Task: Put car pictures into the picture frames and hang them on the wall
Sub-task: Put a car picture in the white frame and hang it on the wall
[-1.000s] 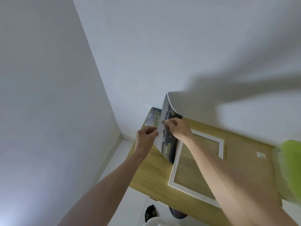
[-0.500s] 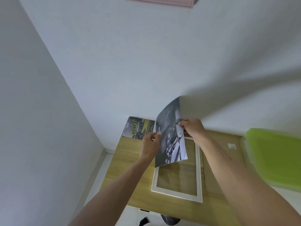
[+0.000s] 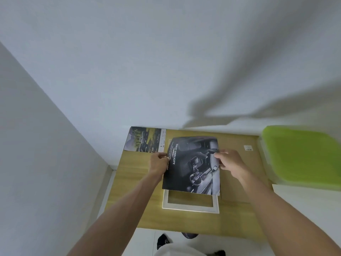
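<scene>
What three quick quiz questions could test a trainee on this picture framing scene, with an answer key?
1. True or false: the dark car picture is held by both the left hand and the right hand.
2. What lies under that picture on the wooden table?
3. The green-lidded box sits: A at the person's right, B at the person's left.

Key: 1 true. 2 the white frame. 3 A.

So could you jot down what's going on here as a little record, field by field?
setting: wooden table in a white-walled corner
left hand: pinching the left edge of the dark car picture
right hand: pinching its right edge
white picture frame: flat on the table, mostly covered by the held picture
second car picture: far left corner
green lid: right
</scene>
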Tool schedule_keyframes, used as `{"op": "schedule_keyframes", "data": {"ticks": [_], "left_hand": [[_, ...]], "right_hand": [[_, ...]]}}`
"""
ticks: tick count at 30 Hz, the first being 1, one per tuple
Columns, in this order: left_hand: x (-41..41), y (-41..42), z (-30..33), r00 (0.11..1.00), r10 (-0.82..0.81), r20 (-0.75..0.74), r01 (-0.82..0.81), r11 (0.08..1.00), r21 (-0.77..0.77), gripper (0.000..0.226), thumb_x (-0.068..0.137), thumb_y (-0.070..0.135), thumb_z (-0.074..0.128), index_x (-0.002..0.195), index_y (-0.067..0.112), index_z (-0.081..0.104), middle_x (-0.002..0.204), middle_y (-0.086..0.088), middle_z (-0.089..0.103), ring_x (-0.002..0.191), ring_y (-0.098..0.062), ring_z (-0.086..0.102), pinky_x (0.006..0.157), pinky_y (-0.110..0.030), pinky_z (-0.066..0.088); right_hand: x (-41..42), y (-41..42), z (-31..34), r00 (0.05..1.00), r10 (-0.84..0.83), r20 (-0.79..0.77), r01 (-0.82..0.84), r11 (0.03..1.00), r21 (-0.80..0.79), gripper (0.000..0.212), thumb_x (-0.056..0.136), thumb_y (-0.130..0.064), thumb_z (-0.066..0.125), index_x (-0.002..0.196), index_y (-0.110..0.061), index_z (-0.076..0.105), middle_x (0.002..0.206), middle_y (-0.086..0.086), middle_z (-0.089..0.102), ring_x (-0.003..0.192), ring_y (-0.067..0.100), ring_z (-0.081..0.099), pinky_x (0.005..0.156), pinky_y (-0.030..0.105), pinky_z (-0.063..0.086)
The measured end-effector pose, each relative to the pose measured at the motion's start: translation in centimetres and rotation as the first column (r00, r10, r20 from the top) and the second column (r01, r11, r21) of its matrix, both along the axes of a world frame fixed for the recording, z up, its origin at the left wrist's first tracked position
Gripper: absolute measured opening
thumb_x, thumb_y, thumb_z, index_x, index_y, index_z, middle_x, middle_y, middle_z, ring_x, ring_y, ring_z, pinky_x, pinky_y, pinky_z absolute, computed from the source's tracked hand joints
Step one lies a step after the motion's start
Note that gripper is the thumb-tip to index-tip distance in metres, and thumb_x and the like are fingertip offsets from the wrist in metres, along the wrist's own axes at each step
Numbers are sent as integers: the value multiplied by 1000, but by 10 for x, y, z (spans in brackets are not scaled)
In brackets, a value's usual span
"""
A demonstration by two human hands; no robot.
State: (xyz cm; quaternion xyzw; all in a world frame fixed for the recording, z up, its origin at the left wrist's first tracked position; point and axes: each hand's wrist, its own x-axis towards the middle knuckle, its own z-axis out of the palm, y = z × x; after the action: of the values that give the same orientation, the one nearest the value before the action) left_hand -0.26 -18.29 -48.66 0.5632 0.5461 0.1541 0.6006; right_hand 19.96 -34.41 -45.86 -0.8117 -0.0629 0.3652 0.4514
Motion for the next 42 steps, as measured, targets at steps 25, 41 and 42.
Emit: {"op": "schedule_keyframes", "data": {"ticks": [25,41,42], "left_hand": [[-19,-29,-49,817,-286,-500,441,869,223,35,84,1,59,117,6,69,119,-11,59,104,-26,60,89,-32,49],[-24,-36,-51,707,-412,-575,638,723,266,20,85,4,53,102,9,63,106,-7,49,82,-27,52,77,-40,50],[-24,-36,-51,696,-418,-584,649,714,263,18,84,4,53,99,9,61,104,-7,48,81,-27,52,76,-40,50]], "right_hand": [[-43,-31,-78,748,570,339,-355,777,-521,45,97,-14,56,142,-15,53,133,10,45,114,24,56,92,31,48],[-62,-35,-78,533,751,390,-424,636,-645,54,99,-22,57,150,-19,38,161,0,22,137,26,39,100,35,50],[-62,-35,-79,529,755,387,-431,632,-644,54,99,-22,56,150,-18,38,161,-1,24,137,26,40,101,35,49]]}}
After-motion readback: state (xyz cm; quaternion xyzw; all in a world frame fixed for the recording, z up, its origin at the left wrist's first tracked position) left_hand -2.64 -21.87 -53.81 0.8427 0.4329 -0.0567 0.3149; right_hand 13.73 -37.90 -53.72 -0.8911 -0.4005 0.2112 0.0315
